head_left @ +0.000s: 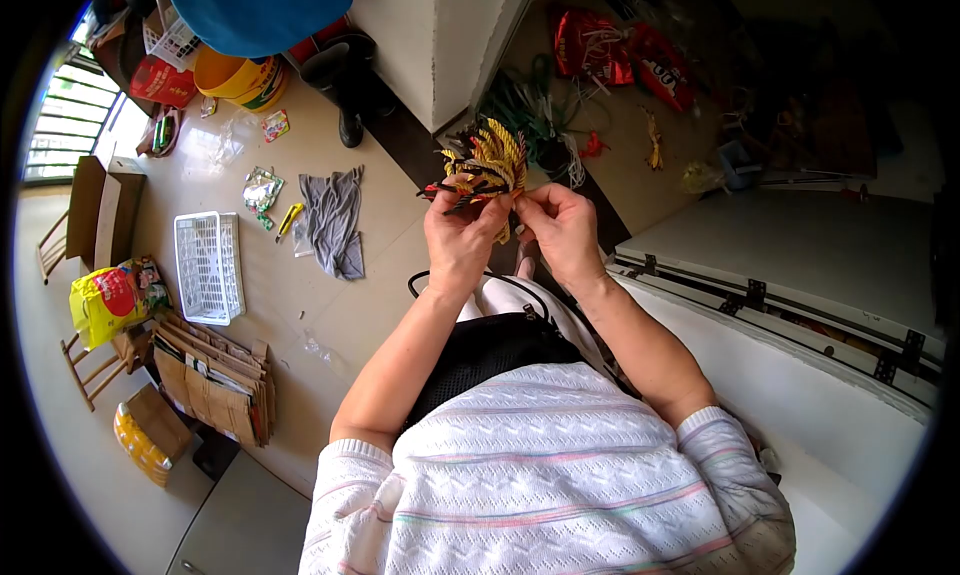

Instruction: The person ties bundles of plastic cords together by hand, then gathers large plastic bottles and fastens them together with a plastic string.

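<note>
A bundle of twisted yellow and black cords [492, 155], with a few red strands at its left side, is held up in front of my body. My left hand [460, 233] is closed around its lower left part, thumb pressed against the cords. At the bundle's lower right, the thumb and fingertips of my right hand [562, 233] are pinched together, touching the left thumb. What exactly lies in that pinch is too small to make out. Some yellow cord ends hang below the hands.
Left on the tiled floor are a white plastic basket [209, 267], a grey cloth [333, 220], a yellow utility knife [289, 220] and flattened cardboard [215, 380]. A yellow bucket [238, 78] and black boots [345, 80] stand farther off. Red bags [592, 45] and green cords [535, 100] lie beyond the wall corner.
</note>
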A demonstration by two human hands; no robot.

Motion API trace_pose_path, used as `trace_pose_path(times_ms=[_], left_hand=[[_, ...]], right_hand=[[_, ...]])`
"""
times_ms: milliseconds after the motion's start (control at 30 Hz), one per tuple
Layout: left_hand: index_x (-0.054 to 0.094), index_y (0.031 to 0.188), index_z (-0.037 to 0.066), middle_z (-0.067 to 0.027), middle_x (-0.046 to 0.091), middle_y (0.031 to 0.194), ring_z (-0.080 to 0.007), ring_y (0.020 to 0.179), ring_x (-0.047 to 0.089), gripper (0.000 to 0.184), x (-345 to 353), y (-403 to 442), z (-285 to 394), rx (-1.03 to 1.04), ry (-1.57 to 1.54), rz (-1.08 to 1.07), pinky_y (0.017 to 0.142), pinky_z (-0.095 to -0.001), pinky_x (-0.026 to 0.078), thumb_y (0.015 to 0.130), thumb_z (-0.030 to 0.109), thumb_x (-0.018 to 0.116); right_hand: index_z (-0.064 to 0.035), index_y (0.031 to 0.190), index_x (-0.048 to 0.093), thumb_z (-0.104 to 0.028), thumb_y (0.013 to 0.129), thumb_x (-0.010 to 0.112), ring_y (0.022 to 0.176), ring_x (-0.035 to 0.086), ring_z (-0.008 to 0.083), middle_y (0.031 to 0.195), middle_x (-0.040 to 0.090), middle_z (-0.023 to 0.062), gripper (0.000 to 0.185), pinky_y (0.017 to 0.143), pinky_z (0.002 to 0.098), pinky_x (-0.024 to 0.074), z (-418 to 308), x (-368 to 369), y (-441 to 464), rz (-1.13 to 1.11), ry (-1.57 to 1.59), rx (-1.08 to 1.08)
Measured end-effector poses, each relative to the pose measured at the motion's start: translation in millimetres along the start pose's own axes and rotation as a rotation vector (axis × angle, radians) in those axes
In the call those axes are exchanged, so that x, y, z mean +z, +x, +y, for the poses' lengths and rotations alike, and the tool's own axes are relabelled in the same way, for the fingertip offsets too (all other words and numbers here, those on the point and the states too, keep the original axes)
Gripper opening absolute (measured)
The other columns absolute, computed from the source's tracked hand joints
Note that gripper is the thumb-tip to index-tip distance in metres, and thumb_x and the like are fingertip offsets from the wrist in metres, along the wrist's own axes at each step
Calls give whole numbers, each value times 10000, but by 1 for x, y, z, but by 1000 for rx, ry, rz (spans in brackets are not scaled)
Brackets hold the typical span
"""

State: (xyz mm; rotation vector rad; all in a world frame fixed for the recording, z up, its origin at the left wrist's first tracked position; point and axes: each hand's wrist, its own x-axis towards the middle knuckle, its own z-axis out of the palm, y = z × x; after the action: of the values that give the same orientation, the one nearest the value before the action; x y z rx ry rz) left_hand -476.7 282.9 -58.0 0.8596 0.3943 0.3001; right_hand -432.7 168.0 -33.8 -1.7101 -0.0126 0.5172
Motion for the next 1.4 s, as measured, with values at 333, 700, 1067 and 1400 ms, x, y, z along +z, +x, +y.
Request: trace_pose_path(times_ms=[333,700,1067,1400], left_hand=[[588,905,-16,-62,633,865,-90,762,580,153,3,1,13,-92,51,-14,673,-205,472,762,-13,643],[535,852,11,-23,558,833,-90,752,536,180,-5,2,11,296,725,-42,688,-213,448,726,-13,660],[559,918,-16,-71,613,850,-133,758,582,224,-6,7,17,-206,-50,8,689,-253,483,726,-19,674],[573,943,-20,-85,617,882,-150,766,590,233,-6,8,22,-370,-118,-85,695,-270,490,729,-18,665]], right_hand=[[28,821,596,-42,781,608,556,553,65,661,605,28,82,527,196,461,-10,-14,2,-115,-94,-33],[44,825,589,-28,775,605,585,561,88,704,608,56,89,529,216,472,10,-2,6,-41,297,108],[-2,881,613,-36,776,627,690,567,88,730,611,24,112,627,223,465,-27,-20,4,-233,-337,-109],[-33,866,584,-38,705,682,697,562,119,793,575,26,188,605,238,447,-36,-29,8,-262,-537,-394]])
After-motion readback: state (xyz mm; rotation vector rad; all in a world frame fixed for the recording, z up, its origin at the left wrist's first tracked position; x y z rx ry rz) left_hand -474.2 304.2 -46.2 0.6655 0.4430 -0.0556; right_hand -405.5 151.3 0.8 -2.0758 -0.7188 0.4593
